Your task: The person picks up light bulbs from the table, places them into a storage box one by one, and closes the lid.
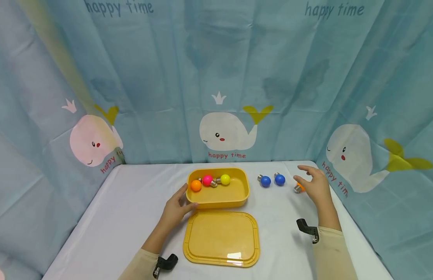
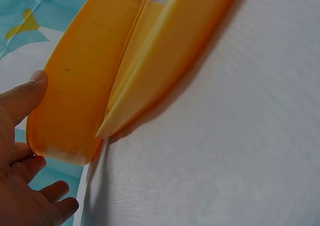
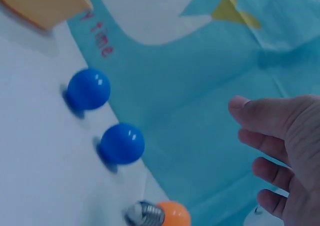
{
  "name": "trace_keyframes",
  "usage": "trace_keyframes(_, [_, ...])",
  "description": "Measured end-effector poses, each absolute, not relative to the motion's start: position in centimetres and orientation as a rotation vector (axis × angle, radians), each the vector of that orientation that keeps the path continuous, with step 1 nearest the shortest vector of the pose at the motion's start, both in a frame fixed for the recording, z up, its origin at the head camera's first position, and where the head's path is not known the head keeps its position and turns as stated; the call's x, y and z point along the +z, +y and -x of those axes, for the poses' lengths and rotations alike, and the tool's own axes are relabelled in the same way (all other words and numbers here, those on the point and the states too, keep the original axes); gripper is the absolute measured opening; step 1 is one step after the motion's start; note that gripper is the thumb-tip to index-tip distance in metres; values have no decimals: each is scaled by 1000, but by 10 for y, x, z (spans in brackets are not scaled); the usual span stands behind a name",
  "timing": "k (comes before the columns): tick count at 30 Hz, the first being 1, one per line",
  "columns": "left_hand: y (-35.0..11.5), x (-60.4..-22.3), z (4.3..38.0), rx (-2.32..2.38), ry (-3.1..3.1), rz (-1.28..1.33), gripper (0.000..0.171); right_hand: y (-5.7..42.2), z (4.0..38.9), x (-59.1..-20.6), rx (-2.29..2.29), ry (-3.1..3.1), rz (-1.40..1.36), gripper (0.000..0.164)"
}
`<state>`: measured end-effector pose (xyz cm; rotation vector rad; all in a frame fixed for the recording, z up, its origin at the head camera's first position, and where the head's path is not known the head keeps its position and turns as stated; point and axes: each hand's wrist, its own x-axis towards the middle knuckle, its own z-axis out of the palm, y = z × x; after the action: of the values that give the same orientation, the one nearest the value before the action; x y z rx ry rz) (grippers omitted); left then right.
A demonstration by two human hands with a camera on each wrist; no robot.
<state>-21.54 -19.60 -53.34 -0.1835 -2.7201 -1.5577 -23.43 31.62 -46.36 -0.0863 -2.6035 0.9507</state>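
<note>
My left hand (image 1: 176,208) holds a yellow plastic box (image 1: 247,190) at its left end, thumb near the front corner and fingers along the side. In the left wrist view the thumb (image 2: 32,91) lies against the box wall and the other fingers are spread. Inside the box are an orange bulb (image 1: 196,185), a pink bulb (image 1: 207,180) and a yellow bulb (image 1: 225,179). My right hand (image 1: 316,186) hovers with parted fingers, holding nothing, above another orange bulb (image 3: 175,215), which has a silver screw base (image 3: 146,214).
Two blue bulbs (image 1: 265,181) (image 1: 279,179) lie on the white table between the box and my right hand. A yellow lid (image 1: 221,239) lies flat in front of the box. Blue curtains (image 1: 160,116) with whale prints surround the table's back and sides.
</note>
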Motion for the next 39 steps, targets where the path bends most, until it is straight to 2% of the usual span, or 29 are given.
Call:
trace_keyframes(7, [-197, -536, 215, -1573, -2708, 195, 103, 338, 239, -490, 1035, -2620, 264, 55])
trace_keyframes(17, [-196, -533, 215, -1572, -2707, 191, 102, 350, 242, -516, 1072, -2679, 353, 51])
trace_keyframes(39, [-196, -535, 215, -1575, -2683, 227, 101, 358, 245, -537, 1113, -2768, 426, 57])
